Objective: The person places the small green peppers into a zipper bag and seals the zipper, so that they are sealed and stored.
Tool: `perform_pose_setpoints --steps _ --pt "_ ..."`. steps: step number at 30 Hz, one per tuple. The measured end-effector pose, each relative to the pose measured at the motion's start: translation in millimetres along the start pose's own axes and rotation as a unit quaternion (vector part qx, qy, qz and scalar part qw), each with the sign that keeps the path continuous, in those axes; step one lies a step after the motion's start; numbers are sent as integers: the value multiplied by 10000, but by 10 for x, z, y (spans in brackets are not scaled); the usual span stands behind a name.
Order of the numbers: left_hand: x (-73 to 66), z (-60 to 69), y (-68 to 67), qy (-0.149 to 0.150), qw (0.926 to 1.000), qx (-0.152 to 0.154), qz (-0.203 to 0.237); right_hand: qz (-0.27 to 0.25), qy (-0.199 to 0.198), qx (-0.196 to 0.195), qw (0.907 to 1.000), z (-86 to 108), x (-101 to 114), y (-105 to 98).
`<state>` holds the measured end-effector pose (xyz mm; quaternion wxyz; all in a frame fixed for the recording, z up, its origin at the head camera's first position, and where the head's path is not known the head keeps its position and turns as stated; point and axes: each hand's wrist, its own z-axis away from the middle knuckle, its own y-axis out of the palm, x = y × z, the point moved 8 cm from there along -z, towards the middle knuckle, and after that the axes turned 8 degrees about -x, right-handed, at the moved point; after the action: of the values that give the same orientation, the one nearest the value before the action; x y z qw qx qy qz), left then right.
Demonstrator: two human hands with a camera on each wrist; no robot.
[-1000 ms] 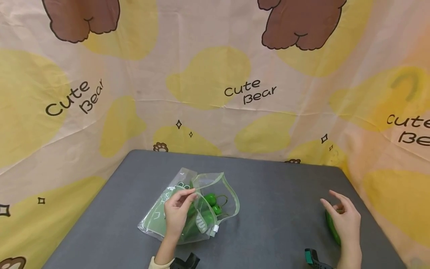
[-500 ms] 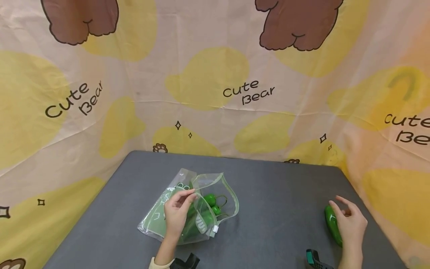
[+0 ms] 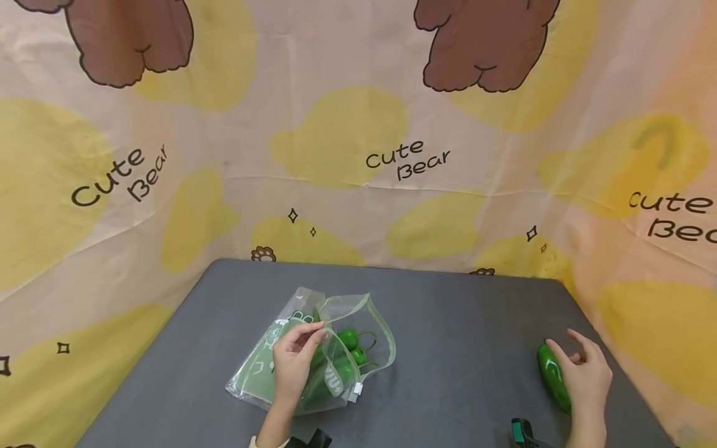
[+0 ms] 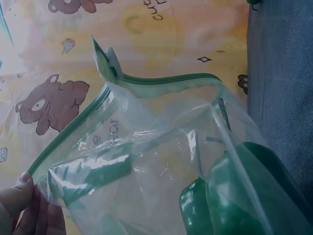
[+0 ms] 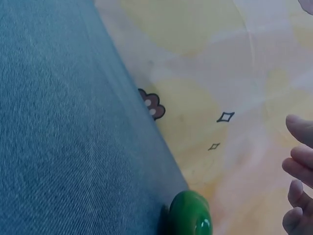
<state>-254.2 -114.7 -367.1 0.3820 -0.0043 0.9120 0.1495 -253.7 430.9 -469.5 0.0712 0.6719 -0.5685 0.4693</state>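
Note:
My left hand (image 3: 291,367) pinches the rim of a clear zip bag (image 3: 370,317) with green edging, whose mouth gapes toward the right. Inside the bag lie glossy green peppers (image 3: 348,339) with thin curved stems; they show through the plastic in the left wrist view as dark green shapes (image 4: 244,191). At the right of the table, my right hand (image 3: 585,376) has its thumb and fingers spread, just beside a long, shiny green vegetable (image 3: 551,376) like a cucumber. Only a rounded end of that green vegetable (image 5: 190,215) shows in the right wrist view, apart from the visible fingers (image 5: 301,169).
Both things lie on a dark grey table (image 3: 448,348). A cloth (image 3: 336,137) printed with bears hangs round its back and sides. The bag's white zip slider (image 3: 357,389) sits at its near right corner.
My right hand has drawn back slightly to the right and nearer, uncovering more of the green vegetable. The left hand keeps its pinch on the bag. The head view has tilted slightly.

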Motion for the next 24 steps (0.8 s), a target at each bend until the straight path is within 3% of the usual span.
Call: perform_pose_setpoints --steps 4,6,11,13,19,24 --pt "20 17 -41 -57 9997 -97 -196 357 36 501 9981 54 126 9" --pt "27 24 -38 -91 9998 -70 -183 589 453 869 9934 87 180 -12" --pt "17 39 -15 25 10000 16 -68 836 1742 1805 9644 204 264 -107" --pt "16 39 -10 60 10000 1 -19 928 1925 1944 9573 234 268 -126" --pt "34 14 13 -12 10000 3 -11 1050 2120 2274 9446 287 184 -96" --pt "38 21 12 -49 10000 -33 -1 1034 2076 2484 9405 310 188 -71"
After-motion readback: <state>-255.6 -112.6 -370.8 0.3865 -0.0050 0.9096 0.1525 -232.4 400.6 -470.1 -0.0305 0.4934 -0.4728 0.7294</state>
